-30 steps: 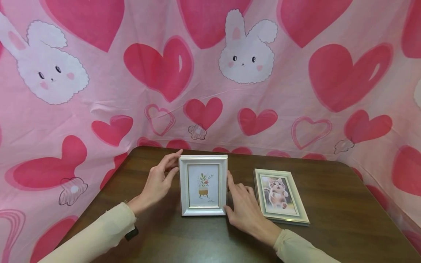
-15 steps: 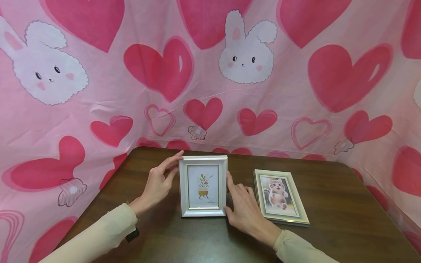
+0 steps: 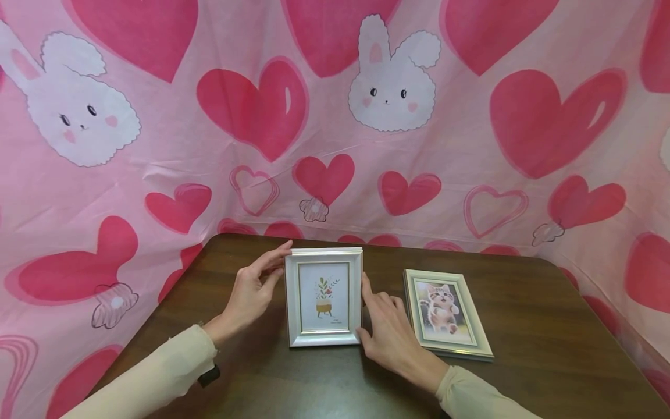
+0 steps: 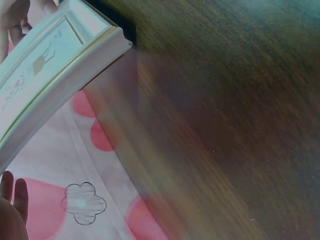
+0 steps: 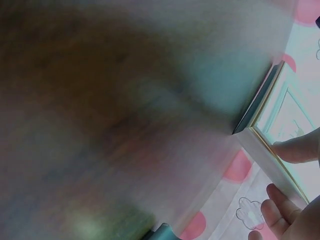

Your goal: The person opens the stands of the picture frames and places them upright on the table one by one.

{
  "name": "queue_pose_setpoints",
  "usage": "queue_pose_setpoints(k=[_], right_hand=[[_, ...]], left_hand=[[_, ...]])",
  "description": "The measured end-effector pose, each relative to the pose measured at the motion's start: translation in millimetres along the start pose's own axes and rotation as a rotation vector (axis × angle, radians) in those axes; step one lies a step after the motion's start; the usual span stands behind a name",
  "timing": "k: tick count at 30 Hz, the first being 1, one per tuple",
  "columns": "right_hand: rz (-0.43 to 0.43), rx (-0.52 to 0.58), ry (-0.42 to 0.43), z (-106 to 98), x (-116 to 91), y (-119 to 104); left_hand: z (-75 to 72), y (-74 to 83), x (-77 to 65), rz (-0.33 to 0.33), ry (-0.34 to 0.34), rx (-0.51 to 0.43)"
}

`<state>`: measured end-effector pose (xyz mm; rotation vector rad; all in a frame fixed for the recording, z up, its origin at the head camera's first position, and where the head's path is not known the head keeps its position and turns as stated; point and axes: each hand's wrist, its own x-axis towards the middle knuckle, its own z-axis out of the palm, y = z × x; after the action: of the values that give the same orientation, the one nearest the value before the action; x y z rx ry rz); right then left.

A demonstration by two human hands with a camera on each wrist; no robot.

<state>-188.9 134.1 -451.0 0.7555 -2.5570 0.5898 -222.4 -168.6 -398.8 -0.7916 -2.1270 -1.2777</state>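
Note:
A white picture frame (image 3: 293, 302) with a gold inner line and a potted-plant picture stands upright on the table, facing me. At its upper left corner is my left hand (image 3: 251, 291), the index fingertip by the top corner and the thumb beside the edge. My right hand (image 3: 389, 329) touches the right edge, index finger higher up, thumb near the lower corner. In the right wrist view the thumb (image 5: 300, 148) lies at the frame's front rim. The fingers of both hands are fairly straight. The back of the frame is hidden.
A second, cream picture frame (image 3: 473, 314) with a kitten picture lies flat to the right, just beyond my right hand. Beneath everything is a dark wooden table (image 3: 251, 372). A pink cloth (image 3: 450, 139) with hearts and rabbits hangs behind and at the sides.
Almost nothing differs. The upright picture frame and both hands hold their places, with only a tiny shift of the left fingertips at the top corner.

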Motion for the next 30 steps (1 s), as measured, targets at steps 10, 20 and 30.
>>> queue_pose_setpoints(k=[10, 20, 30], right_hand=[[-0.013, 0.005, 0.012, 0.0, 0.7, 2.1], [-0.001, 0.034, -0.008, -3.4, 3.7, 3.7], [-0.012, 0.048, 0.001, -4.2, 4.4, 6.6]], left_hand=[[-1.3, -0.5, -0.6, 0.031, 0.003, 0.004], [-3.6, -2.0, -1.3, 0.039, -0.008, 0.025], [-4.5, 0.9, -2.8, 0.037, -0.017, 0.004]])
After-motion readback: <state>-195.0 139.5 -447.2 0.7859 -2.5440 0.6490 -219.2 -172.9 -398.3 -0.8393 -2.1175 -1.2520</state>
